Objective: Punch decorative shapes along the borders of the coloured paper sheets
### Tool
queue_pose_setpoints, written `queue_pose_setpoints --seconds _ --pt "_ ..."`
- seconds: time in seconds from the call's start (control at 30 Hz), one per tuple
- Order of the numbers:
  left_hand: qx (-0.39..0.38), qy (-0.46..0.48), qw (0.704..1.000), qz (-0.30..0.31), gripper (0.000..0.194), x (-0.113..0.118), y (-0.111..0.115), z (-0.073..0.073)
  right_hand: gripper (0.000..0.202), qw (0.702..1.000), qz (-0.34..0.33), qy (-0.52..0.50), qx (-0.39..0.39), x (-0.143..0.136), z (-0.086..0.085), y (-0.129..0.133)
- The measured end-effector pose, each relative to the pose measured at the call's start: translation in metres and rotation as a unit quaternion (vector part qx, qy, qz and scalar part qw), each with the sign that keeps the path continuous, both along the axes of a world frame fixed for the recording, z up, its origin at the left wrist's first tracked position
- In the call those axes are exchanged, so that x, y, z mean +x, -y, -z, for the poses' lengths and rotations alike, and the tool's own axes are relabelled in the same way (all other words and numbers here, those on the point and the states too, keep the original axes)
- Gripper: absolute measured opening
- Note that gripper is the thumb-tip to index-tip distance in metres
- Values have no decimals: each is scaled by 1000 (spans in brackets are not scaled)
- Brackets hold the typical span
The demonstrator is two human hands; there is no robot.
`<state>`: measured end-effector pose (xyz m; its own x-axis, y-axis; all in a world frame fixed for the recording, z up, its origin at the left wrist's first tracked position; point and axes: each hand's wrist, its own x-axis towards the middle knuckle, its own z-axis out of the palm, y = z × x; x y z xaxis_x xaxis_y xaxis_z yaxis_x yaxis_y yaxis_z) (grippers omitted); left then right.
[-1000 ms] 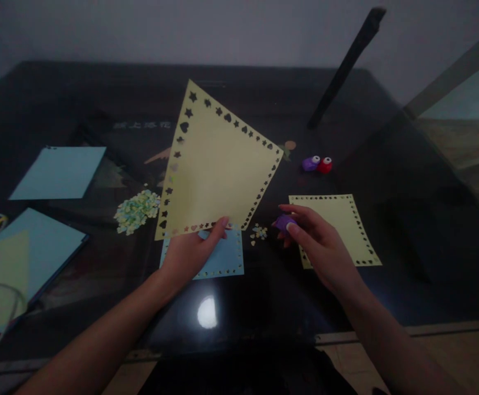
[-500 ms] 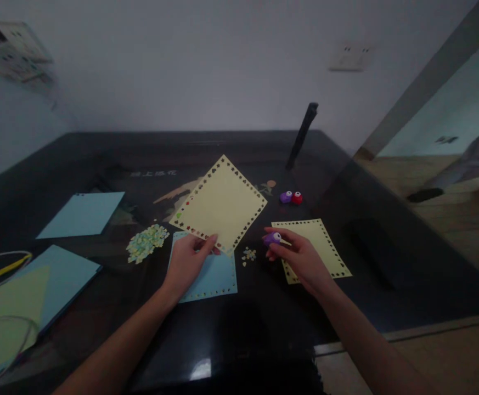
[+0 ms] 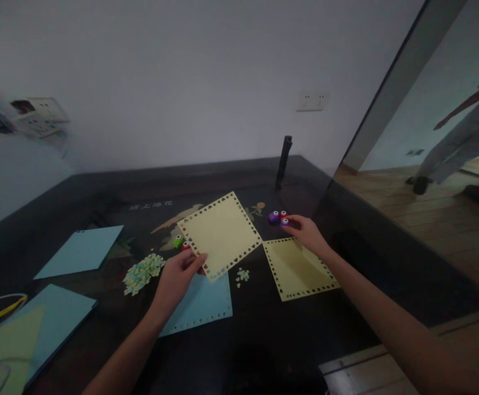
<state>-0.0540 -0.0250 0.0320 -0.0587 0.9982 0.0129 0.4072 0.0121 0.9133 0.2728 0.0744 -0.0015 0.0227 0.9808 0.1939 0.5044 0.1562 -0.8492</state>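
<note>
My left hand (image 3: pixel 178 276) pinches a yellow paper sheet (image 3: pixel 223 236) by its near corner, holding it tilted above the table. Small shapes are punched along its edges. In my right hand (image 3: pixel 308 235) is a small purple paper punch (image 3: pixel 284 223) with a cartoon eye, close beside another purple punch (image 3: pixel 272 218) and a red punch (image 3: pixel 283 214). Below the left hand lies a blue sheet (image 3: pixel 206 299) with a punched border. A second punched yellow sheet (image 3: pixel 300 271) lies under the right forearm. A green punch (image 3: pixel 178 241) and a partly hidden red one sit behind the left hand.
A heap of paper cutouts (image 3: pixel 144 272) lies left of the left hand; a smaller pile (image 3: pixel 242 276) is near the middle. Blue sheets (image 3: pixel 85 249) lie further left. A black upright object (image 3: pixel 283 162) stands at the back. Another person (image 3: pixel 465 126) stands beyond the table.
My right hand has moved the purple punch away from me to the other punches. The held yellow sheet has turned and shifted slightly. The head view has tilted up and right.
</note>
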Motion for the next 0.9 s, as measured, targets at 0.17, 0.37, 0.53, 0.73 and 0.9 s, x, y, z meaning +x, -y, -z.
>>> queue_pose_setpoints --seconds 0.17,0.37,0.53,0.73,0.9 --pt "-80 66 989 108 23 8 2 9 20 998 -9 65 19 2 17 -25" --pt "-112 89 980 136 25 24 -1 2 24 994 -24 105 32 17 25 -26" --pt "-87 85 980 157 16 45 -19 -13 23 991 -22 128 36 28 29 -27" --pt "-75 64 977 191 17 65 -40 -19 23 987 -43 150 42 24 27 -37" --pt "-117 78 968 210 23 71 -45 -14 26 985 -37 168 35 29 27 -45"
